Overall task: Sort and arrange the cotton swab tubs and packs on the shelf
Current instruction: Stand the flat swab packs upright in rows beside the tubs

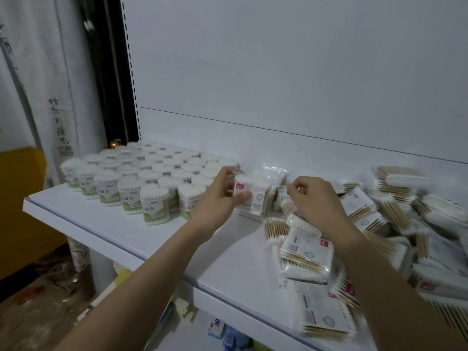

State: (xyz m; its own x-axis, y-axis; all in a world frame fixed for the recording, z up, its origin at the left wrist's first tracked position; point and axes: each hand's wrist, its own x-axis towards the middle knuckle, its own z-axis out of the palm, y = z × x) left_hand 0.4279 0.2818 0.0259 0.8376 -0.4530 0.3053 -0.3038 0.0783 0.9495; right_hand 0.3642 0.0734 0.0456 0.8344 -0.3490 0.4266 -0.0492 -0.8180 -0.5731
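Several heart-shaped cotton swab tubs stand in tidy rows on the left of the white shelf. To their right a stack of flat swab packs stands upright near the back wall. My left hand grips the front of that stack, thumb on its face. My right hand hovers just right of the stack with its fingers curled; whether it pinches anything is unclear. A loose heap of swab packs with wooden sticks covers the right side of the shelf.
The shelf's white back panel rises behind everything. A lower shelf with small boxes shows under the front edge. A yellow object and a white curtain are at the left.
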